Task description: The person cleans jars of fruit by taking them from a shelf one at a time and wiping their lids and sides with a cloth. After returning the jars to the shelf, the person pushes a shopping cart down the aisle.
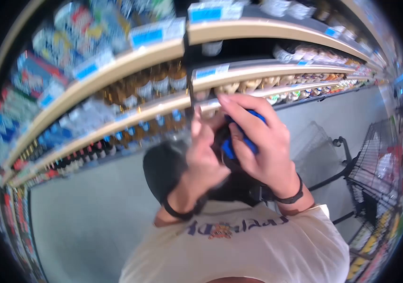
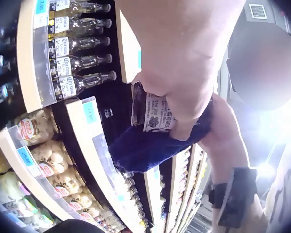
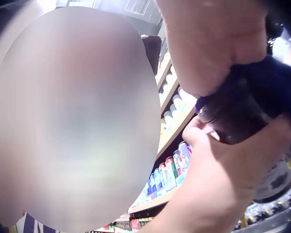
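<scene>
My left hand (image 1: pixel 203 158) grips a dark round container (image 3: pixel 237 114) with a printed pale label, seen in the left wrist view under the fingers. A dark blue cloth (image 2: pixel 140 150) is wrapped over part of this container. My right hand (image 1: pixel 267 144) holds the cloth against it, thumb and fingers bent around the blue fabric. Both hands are close together in front of the chest, at the shelf edge in the head view. Cloth and hands hide much of the container, and I cannot tell its exact kind.
Store shelves hold clear glass bottles (image 2: pixel 70 63) and jars of pale round food (image 2: pixel 51 160), with price tags (image 2: pixel 89 111) along the edges. Drink cans (image 3: pixel 169 167) line another shelf. A wire shopping cart (image 1: pixel 371 165) stands at the right on the grey floor (image 1: pixel 83 217).
</scene>
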{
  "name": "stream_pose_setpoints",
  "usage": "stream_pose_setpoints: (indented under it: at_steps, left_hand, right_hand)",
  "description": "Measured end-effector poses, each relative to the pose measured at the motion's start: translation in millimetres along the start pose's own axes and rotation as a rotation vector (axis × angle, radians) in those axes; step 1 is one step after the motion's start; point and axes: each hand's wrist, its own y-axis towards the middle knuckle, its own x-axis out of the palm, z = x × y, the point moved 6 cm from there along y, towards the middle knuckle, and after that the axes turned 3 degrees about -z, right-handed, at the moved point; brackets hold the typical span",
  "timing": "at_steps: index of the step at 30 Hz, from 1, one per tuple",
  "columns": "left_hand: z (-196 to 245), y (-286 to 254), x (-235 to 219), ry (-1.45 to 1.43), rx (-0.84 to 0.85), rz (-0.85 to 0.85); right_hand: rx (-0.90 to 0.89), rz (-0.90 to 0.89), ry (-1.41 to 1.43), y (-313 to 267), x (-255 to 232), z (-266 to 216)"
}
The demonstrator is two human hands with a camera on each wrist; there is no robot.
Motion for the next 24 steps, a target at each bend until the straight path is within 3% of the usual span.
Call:
stream_pose_setpoints:
  at_steps: [1, 3, 5, 7, 10, 12, 15, 16, 18, 19, 24]
  left_hand:
    - [10, 1, 3, 0.021, 0.062, 0.022]
    - [25, 11, 18, 0.151, 0.194, -0.204]
    - [24, 15, 34, -0.170, 0.202, -0.225]
    - [30, 36, 47, -0.280, 0.145, -0.178]
    - [11, 69, 79, -0.294, -0.004, -0.245]
    - [-9, 87, 103, -0.138, -0.177, -0.253]
    - [-44, 100, 126, -0.246, -0.364, -0.160]
    - [-54, 104, 127, -0.140, -0.261, -0.173]
    - [-65, 110, 133, -0.186, -0.212, -0.113]
    - [-69, 115, 132, -0.169, -0.157, -0.109]
    - [-91, 123, 117, 0.047, -0.135, -0.017]
  right_hand:
    - [0.023, 0.091, 0.070, 0, -13, 11]
    - [-0.017, 0.239, -0.115, 0, -48, 34]
    - [0.092, 0.352, -0.285, -18, -76, 73]
    - [0.335, 0.376, -0.034, -43, -92, 106]
    - [0.508, 0.291, 0.224, -78, -87, 130]
    - [0.496, 0.217, 0.334, -90, -77, 143]
    - [0.457, 0.136, 0.417, -90, -62, 166]
    - [0.413, 0.111, 0.423, -90, -57, 176]
    - [0.276, 0.088, 0.396, -97, -40, 197]
    - [0.321, -0.032, 0.451, -96, -35, 206]
    - [0.238, 0.030, 0.677, -110, -20, 222]
